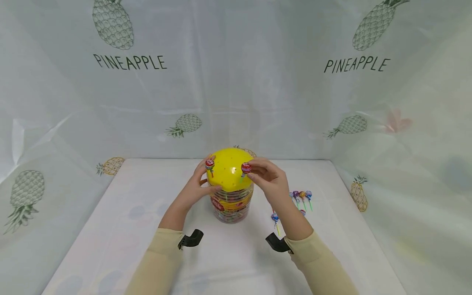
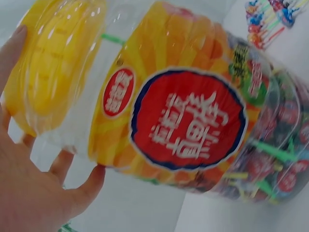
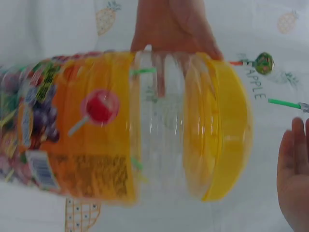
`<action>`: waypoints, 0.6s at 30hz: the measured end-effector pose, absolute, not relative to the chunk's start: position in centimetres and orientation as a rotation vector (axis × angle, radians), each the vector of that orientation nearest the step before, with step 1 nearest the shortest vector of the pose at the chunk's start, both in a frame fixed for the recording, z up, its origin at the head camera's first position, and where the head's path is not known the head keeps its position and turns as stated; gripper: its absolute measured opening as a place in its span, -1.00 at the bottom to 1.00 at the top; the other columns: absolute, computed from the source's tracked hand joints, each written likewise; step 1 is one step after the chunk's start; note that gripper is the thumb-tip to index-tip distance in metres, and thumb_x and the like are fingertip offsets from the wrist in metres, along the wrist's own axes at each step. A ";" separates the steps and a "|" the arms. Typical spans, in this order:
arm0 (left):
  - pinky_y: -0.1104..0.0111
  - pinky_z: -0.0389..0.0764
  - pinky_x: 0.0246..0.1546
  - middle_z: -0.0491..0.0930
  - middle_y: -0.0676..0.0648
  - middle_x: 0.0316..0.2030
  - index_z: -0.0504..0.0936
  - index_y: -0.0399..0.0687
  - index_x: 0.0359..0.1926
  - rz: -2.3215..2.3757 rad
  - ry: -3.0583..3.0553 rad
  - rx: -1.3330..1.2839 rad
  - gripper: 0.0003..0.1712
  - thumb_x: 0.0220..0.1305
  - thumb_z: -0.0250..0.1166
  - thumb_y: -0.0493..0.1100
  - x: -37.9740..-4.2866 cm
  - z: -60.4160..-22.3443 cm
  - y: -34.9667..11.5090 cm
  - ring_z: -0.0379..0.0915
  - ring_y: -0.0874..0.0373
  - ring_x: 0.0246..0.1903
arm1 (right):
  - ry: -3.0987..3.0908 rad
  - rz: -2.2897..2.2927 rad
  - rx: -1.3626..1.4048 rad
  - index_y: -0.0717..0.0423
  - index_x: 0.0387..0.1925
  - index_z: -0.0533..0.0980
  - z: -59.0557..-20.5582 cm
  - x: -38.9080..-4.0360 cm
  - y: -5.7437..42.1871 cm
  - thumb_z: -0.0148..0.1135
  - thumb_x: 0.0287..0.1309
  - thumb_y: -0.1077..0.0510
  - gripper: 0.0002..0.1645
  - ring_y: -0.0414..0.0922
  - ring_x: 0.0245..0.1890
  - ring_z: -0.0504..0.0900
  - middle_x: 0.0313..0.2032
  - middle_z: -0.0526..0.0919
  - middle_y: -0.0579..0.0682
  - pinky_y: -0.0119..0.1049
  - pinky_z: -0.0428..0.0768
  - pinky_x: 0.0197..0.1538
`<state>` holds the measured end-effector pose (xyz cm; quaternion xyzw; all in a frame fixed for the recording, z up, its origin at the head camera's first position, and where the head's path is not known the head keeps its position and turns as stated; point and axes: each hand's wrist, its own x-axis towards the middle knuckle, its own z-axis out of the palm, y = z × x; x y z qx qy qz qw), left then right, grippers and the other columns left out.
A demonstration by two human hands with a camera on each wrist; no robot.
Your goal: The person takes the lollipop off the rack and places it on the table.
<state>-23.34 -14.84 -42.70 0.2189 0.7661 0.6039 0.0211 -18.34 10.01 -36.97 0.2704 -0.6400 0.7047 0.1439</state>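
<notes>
A clear plastic candy jar (image 1: 230,205) with a yellow domed lid (image 1: 230,157) stands upright on the table. The left hand (image 1: 192,189) grips it from the left side, fingers and thumb spread round the lid and upper wall. One lollipop (image 1: 209,164) with an orange stick stands at the left of the lid, its stick toward the dome. Between thumb and fingers, the right hand (image 1: 272,180) pinches a red-wrapped lollipop (image 1: 246,167) over the lid's right side. Its green stick (image 3: 282,103) points at the lid, apart from it in the right wrist view.
Several wrapped lollipops (image 1: 302,194) lie in a row on the table, right of the jar, beyond the right forearm. Another lollipop (image 1: 275,218) lies nearer, beside that forearm. Behind the white table (image 1: 147,192) hangs a pineapple-print curtain (image 1: 236,82). Lollipops fill the jar's lower part.
</notes>
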 end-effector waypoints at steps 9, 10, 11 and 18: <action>-0.18 0.17 0.30 -0.18 -0.05 0.52 0.16 0.00 0.49 1.794 2.326 0.780 -0.06 0.14 0.41 -0.34 -24.6 -41.1 -16.2 -0.22 -0.13 0.45 | -1.976 2.004 0.723 0.35 0.00 0.55 -38.7 -17.4 14.2 0.20 0.24 0.42 -0.71 -0.05 -0.03 0.64 -0.04 0.57 0.04 -0.25 0.60 0.05; -0.17 0.16 0.30 -0.18 -0.08 0.52 0.15 -0.05 0.49 1.779 2.322 0.803 -0.04 0.13 0.41 -0.36 -24.7 -40.7 -16.4 -0.21 -0.15 0.45 | -1.996 1.994 0.701 0.36 0.00 0.56 -39.0 -17.3 14.6 0.20 0.25 0.41 -0.72 -0.04 -0.03 0.64 -0.04 0.57 0.03 -0.25 0.60 0.04; -0.17 0.15 0.31 -0.18 -0.10 0.52 0.12 -0.10 0.49 1.768 2.311 0.832 -0.02 0.12 0.42 -0.38 -24.8 -40.2 -16.5 -0.22 -0.16 0.45 | -2.016 1.984 0.680 0.36 0.00 0.56 -39.3 -17.3 15.1 0.19 0.26 0.41 -0.72 -0.04 -0.02 0.63 -0.03 0.57 0.03 -0.27 0.61 0.04; -0.22 0.05 0.33 -0.25 -0.07 0.53 0.05 -0.24 0.49 1.681 2.207 1.106 0.09 0.00 0.47 -0.44 -27.1 -39.3 -17.7 -0.25 -0.14 0.46 | -2.182 1.909 0.495 0.31 0.04 0.56 -41.1 -16.7 18.9 0.20 0.30 0.32 -0.70 -0.13 0.02 0.59 0.01 0.57 -0.06 -0.35 0.59 0.04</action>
